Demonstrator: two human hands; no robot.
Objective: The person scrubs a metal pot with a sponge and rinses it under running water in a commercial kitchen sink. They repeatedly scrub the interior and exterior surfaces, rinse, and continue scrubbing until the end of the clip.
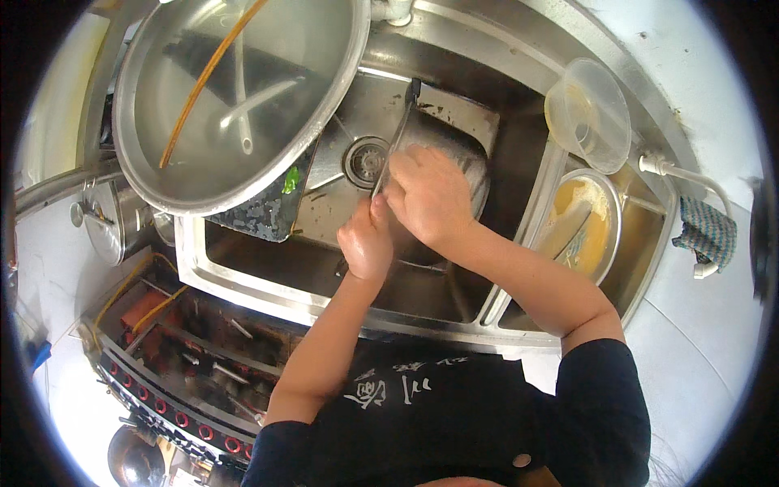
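Tilted up on its edge in the steel sink [517, 182] is a dark metal pan [453, 131] with a black grip at its far end. My left hand [368, 240] is closed around the pan's near rim. Curled against the pan's inner side, close to the same rim, is my right hand [429, 195]. Its fingertips are hidden, so I cannot tell if it holds anything. The round drain [367, 161] lies left of the pan.
A large metal basin of water [353, 91] overhangs the sink's left, holding a brown stick [210, 79]. Beneath it is a dark board [268, 219] with a green leaf scrap [291, 180]. Rightward stand a clear plastic tub [611, 122] and a bowl of foamy yellow liquid [575, 222].
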